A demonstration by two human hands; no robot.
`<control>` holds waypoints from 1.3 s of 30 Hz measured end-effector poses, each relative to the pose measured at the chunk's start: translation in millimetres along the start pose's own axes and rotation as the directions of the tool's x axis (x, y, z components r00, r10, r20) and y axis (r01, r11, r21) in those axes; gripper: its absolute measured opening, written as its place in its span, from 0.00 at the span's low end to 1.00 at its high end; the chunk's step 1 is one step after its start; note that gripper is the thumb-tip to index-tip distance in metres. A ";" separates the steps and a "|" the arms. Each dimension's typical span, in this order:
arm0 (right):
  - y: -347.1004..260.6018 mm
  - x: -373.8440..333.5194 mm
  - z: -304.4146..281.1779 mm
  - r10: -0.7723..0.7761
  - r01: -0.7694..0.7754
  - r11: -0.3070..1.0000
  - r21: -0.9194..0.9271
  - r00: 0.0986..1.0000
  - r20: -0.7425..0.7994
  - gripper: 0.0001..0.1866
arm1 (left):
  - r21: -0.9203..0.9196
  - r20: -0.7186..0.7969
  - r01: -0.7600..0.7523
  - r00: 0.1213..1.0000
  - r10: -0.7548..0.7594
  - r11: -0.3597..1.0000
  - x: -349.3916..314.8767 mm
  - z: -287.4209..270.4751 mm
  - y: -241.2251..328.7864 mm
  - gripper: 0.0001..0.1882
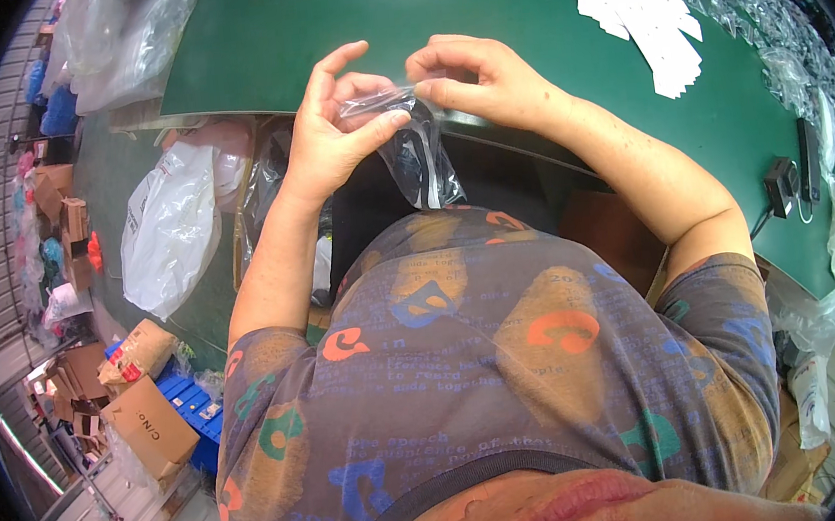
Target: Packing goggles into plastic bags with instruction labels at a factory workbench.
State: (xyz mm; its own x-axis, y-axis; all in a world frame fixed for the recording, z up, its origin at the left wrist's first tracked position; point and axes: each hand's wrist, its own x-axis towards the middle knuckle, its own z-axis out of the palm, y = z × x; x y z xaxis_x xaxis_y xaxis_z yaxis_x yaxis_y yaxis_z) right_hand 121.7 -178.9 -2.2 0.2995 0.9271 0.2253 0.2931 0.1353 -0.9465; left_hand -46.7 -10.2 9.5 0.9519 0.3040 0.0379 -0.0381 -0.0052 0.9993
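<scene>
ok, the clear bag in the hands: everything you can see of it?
The bag is narrow, glossy and see-through, apparently thin plastic film, creased, with pale glints. It hangs lengthwise toward the shirt, by the edge of the table. The right hand pinches its upper end; the left hand has its thumb on it. Whether the dark inside is contents or background, I can't tell.

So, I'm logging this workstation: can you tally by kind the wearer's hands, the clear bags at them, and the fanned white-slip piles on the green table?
Hands (left hand, right hand): 2
Clear plastic bag: 1
Fanned pile of white slips: 1
Total: 4
</scene>
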 end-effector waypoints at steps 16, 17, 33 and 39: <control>4.5 -1.1 4.2 -0.084 0.092 0.990 -0.108 0.993 0.079 0.06 | 0.032 0.040 0.028 0.999 -0.029 0.999 -1.4 9.8 -7.3 0.42; 3.8 -1.8 4.9 -0.123 0.129 0.981 -0.145 0.991 0.055 0.06 | 0.031 0.039 0.029 0.999 -0.030 0.999 -2.1 10.5 -6.6 0.42; -5.7 -4.5 10.5 -0.294 0.297 0.879 -0.372 0.953 0.068 0.07 | 0.324 -0.168 0.002 0.984 0.056 0.946 -14.7 5.5 -5.8 0.14; -2.3 -5.6 10.5 -0.015 0.015 1.000 -0.022 1.000 0.004 0.10 | -0.094 -0.037 -0.108 0.994 0.105 0.990 -9.3 13.0 -13.2 0.26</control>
State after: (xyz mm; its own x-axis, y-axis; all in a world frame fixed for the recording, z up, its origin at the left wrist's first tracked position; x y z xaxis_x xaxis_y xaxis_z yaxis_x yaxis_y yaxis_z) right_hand 109.8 -180.8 -3.7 0.2918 0.9262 0.2387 0.3172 0.1417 -0.9377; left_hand -51.1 -25.3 -4.0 0.9308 0.3369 0.1422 -0.1690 0.0515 0.9843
